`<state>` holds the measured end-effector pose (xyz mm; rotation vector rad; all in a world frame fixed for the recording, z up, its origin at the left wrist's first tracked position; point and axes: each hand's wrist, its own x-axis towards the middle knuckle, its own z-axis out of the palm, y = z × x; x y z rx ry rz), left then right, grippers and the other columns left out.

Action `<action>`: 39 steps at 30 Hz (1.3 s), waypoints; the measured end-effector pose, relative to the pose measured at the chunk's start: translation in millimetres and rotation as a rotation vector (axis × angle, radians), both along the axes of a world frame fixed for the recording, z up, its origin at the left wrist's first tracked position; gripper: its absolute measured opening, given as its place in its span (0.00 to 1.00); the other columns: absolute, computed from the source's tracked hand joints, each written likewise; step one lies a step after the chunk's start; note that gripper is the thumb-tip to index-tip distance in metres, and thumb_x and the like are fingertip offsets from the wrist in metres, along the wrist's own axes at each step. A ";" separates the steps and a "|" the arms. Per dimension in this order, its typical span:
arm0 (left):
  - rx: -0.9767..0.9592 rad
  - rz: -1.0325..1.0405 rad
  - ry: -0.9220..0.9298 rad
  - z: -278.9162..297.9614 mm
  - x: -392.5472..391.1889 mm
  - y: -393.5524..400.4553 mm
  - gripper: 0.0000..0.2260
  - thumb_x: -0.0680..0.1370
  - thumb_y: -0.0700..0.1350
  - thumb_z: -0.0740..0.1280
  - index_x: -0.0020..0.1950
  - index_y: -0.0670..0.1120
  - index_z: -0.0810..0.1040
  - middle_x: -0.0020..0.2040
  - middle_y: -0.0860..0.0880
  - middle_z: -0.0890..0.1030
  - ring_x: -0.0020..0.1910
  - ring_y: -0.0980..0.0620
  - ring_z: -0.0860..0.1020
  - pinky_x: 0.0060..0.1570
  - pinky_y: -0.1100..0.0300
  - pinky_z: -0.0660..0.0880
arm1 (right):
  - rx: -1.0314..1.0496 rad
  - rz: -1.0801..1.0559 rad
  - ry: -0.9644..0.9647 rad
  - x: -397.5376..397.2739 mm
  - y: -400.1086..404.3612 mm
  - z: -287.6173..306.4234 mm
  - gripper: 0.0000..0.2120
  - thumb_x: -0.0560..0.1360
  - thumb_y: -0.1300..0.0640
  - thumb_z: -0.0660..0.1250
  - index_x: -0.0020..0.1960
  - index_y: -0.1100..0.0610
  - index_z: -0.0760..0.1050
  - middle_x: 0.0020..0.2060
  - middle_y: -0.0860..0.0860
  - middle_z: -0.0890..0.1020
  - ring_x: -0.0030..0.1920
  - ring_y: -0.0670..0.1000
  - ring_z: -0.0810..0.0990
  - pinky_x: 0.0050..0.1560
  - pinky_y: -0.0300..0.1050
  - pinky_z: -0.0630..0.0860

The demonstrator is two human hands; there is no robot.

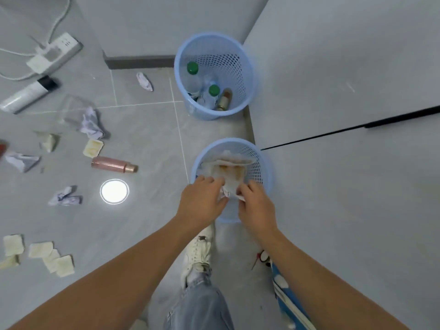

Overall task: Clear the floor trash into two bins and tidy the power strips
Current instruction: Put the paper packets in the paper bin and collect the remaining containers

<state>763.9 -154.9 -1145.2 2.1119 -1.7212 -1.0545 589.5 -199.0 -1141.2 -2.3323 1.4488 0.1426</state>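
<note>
You are standing over the nearer blue mesh bin [264, 163], both arms reaching down to its rim. Your left hand [202, 198] and right hand [256, 204] are meeting above it, fingers curling around crumpled white paper scraps [226, 192] that you are holding just over the opening. Stained tissues are already lying inside this bin. You appear to be in the dropping step for paper trash; the next move likely calls for letting go so the scraps fall in, then turning left for more.

The farther blue bin [240, 65] is sitting against the wall and holding green-capped plastic bottles [192, 69] and a small brown bottle.

Much is waiting on the grey tile floor to your left: a pink bottle [114, 164] lying on its side, several crumpled paper balls [91, 123], a cluster of square beige pads [50, 257], a small plastic tray [93, 148], and a silver tube with a black cap [28, 94]. A white power strip [56, 52] with plugs and looping cables is lying at the far left, untidied. Your white shoe [198, 253] is resting just below the near bin.
</note>
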 end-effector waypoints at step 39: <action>0.349 1.123 -0.139 -169.1 273.2 446.1 0.21 0.80 0.53 0.64 0.72 0.51 0.67 0.62 0.45 0.70 0.57 0.42 0.76 0.41 0.51 0.74 | 0.138 0.773 0.159 415.5 224.4 -195.4 0.31 0.72 0.60 0.72 0.72 0.47 0.69 0.70 0.55 0.66 0.68 0.63 0.66 0.54 0.59 0.77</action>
